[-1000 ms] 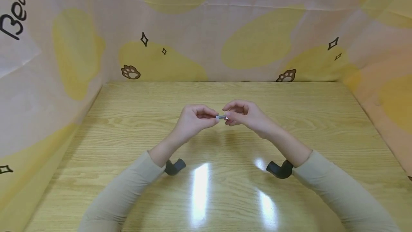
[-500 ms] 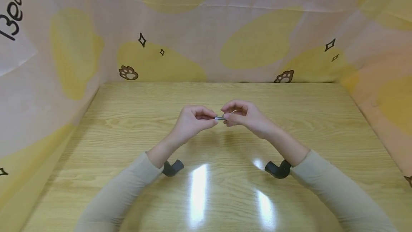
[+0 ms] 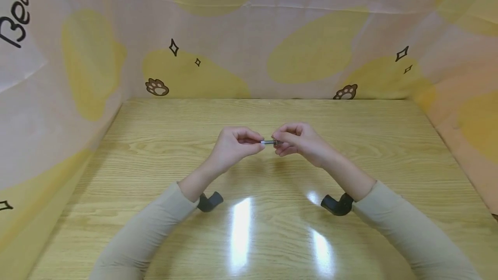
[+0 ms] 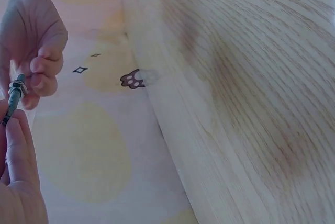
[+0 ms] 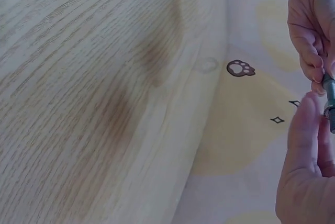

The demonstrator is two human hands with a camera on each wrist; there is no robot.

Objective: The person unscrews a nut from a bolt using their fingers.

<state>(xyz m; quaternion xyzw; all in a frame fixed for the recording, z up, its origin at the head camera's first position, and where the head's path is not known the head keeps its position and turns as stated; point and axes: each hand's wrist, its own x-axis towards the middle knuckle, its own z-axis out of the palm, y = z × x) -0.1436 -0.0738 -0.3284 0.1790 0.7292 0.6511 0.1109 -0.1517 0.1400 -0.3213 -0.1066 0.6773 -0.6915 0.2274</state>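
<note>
A small metal bolt [image 3: 268, 142] lies level between both hands above the table, its threaded shank running left to right in the head view. My left hand [image 3: 230, 147] pinches one end of it between thumb and fingertips. Toward the other end sits a nut [image 4: 18, 86], threaded on the shank. My right hand [image 3: 301, 141] has its thumb and curled fingers around this nut, the thumb lying above it in the head view. The bolt's end [image 5: 333, 125] sticks out past the nut in the right wrist view. The end in the left fingers is mostly hidden.
Below the hands spreads a wood-grain table [image 3: 163, 154] with bright light reflections. A printed cloth [image 3: 218, 33] with yellow patches and paw prints stands at the back and both sides. Black curved pieces [image 3: 336, 205] show at both wrists, by the sleeves.
The right thumb and fingers have shifted over the nut, which shows more plainly now than half a second ago. The left hand keeps its pinch in nearly the same place.
</note>
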